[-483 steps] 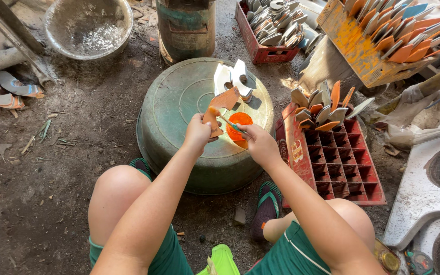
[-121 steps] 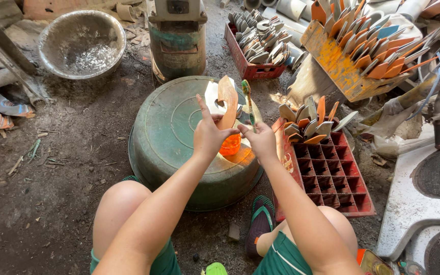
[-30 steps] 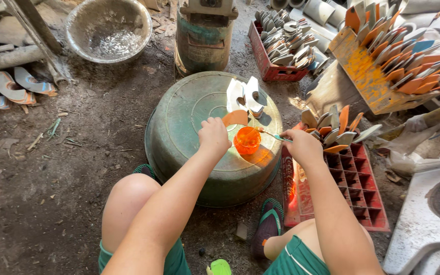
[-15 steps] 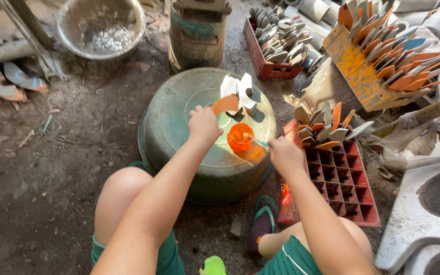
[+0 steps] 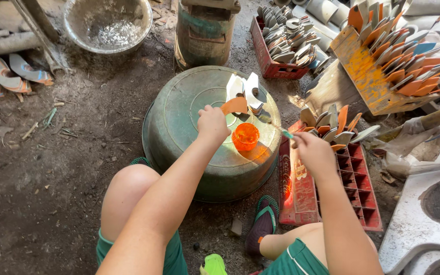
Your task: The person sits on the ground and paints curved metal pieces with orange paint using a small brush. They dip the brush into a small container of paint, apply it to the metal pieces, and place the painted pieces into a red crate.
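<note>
My left hand holds a curved orange piece over an upturned green metal basin. My right hand grips a thin brush with a pale blue handle, its tip pointing toward the orange piece. A small orange cup stands on the basin between my hands. Two white curved pieces stand on the basin just beyond the orange piece.
A red crate with divided cells sits at my right, holding several curved pieces at its far end. Another red crate and a yellow crate hold more pieces. A round metal pan and a rusty drum stand beyond.
My right hand has drawn back to the right, away from the orange cup, lifting the brush. My left hand still holds the orange piece over the basin.
</note>
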